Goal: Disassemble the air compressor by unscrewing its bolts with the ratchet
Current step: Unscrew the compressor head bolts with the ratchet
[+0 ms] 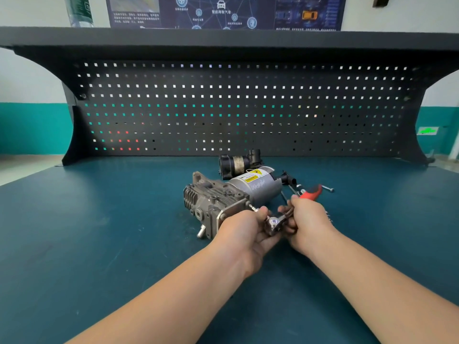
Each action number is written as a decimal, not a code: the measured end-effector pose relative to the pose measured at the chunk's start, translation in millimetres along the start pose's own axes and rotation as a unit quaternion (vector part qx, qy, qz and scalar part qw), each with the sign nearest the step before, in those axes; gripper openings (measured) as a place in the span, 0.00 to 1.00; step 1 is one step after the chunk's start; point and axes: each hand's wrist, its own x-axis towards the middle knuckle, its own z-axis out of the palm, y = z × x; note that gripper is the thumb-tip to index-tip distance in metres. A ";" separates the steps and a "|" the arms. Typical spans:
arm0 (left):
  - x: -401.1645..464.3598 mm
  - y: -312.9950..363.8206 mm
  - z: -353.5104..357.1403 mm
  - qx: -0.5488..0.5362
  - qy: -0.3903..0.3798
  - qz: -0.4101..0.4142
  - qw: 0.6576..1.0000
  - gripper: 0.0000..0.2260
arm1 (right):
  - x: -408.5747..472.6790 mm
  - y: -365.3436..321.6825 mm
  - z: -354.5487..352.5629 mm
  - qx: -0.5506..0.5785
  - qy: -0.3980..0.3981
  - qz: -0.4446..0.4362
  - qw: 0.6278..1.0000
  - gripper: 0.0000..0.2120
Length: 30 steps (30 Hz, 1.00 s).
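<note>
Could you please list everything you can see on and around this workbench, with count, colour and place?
air compressor: one, grey metal, bench centre, lying on its side.
black part: one, behind the compressor.
ratchet: one, chrome head, red handle, held between both hands.
loose bolts: a few, silver, right of the compressor.
bench top: one, dark teal.
pegboard: one, black, at the bench's back.
poster: one, dark blue, on the wall.
bottle: one, clear, on the top shelf, left.
left hand: grips the ratchet head.
right hand: grips the handle.
</note>
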 end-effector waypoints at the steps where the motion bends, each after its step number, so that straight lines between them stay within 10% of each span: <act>1: 0.7 -0.2 -0.4 0.003 0.000 0.002 1.000 0.08 | -0.7 -1.1 0.8 -0.010 0.000 -0.038 0.999 0.12; 6: -2.1 -3.9 -0.3 -0.001 -0.010 0.015 1.000 0.04 | -11.9 -4.3 2.1 -0.151 -0.022 -0.368 0.917 0.14; 12: -7.9 -4.2 -0.2 -0.063 -0.047 0.004 0.997 0.09 | -39.1 -2.0 3.1 -0.346 -0.152 -0.716 0.587 0.05; 14: -9.8 -2.7 -0.8 -0.098 -0.062 0.001 0.993 0.12 | -40.4 -0.4 4.7 -0.359 -0.153 -0.743 0.543 0.09; 26: -3.1 1.2 1.1 -0.004 -0.015 -0.004 1.000 0.04 | -10.6 -10.5 4.0 -0.140 0.002 -0.255 0.957 0.11; 30: -1.1 0.2 1.9 0.003 -0.013 -0.002 1.000 0.04 | -6.4 -8.3 1.4 0.020 0.021 0.011 1.000 0.13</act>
